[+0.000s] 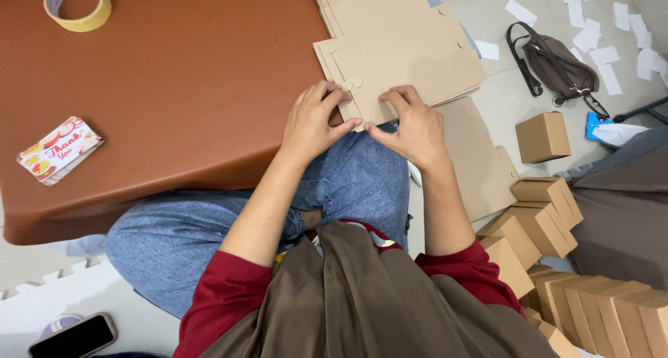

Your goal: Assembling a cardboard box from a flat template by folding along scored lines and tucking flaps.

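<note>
My left hand [314, 121] and my right hand [410, 125] both pinch the near edge of a flat tan cardboard box blank [400, 66]. The blank lies on top of a stack of the same blanks at the right edge of a brown table [174, 100]. My fingertips meet at the blank's front corner, over my knee in blue jeans [355, 177]. More flat blanks [480, 163] hang off beside my right wrist.
A roll of yellow tape [76, 5] and a small stack of printed cards [59, 150] lie on the table. Folded cardboard boxes [550, 226] pile at the right. A brown bag [557, 66], white paper slips [605, 24] and a phone [73, 336] rest on the floor.
</note>
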